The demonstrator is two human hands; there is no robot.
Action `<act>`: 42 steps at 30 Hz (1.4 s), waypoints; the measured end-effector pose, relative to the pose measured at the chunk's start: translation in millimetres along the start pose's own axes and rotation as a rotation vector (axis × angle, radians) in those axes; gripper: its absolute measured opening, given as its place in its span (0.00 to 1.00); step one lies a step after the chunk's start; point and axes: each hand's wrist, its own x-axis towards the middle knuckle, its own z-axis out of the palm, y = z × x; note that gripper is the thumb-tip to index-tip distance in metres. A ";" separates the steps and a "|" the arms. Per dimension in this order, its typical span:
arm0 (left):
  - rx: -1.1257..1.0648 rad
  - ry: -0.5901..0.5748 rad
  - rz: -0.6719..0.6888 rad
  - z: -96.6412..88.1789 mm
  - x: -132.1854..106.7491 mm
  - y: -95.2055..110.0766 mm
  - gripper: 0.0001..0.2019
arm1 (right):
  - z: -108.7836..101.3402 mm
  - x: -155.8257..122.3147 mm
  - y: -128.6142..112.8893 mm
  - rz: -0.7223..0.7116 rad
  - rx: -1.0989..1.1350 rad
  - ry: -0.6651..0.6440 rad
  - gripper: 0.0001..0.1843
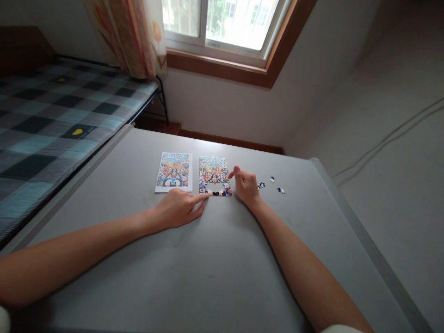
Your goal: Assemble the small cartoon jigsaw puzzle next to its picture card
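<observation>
A jigsaw puzzle (213, 169) of small colourful pieces lies flat on the table, with a gap in its lower middle. My left hand (178, 208) rests beside it, index finger stretched out to the puzzle's bottom edge and the other fingers loosely apart, holding nothing. At the puzzle's right edge is my right hand (246, 185), its fingers curled in and the thumb raised. Whatever those fingers hold, if anything, is hidden. Left of the puzzle lies a printed reference picture (174, 169) with a blue dog's face at its bottom.
Several loose puzzle pieces, including one piece (272, 179) and another piece (280, 190), lie right of my right hand. They are on the grey table (208, 268). A checkered bed (69, 111) stands at the left, and a window (229, 27) is beyond the table.
</observation>
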 end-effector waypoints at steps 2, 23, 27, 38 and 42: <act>0.000 0.000 0.000 0.2 -0.1 0.0 0.16 | 0.0 0.3 -0.2 0.000 0.000 0.000 0.34; -0.010 -0.016 -0.009 1.3 -0.6 -0.5 0.16 | -0.1 -0.2 -0.2 0.007 -0.004 -0.007 0.34; -0.003 -0.003 -0.002 1.2 -0.6 -0.7 0.16 | -0.6 -0.1 -0.6 0.015 -0.003 -0.013 0.34; -0.008 -0.018 -0.004 -1.0 0.3 0.6 0.16 | -0.3 -0.4 -0.8 0.013 -0.014 -0.015 0.34; -0.005 -0.030 -0.016 -0.5 -0.1 0.4 0.16 | -0.5 -0.4 -1.5 0.014 -0.015 -0.018 0.34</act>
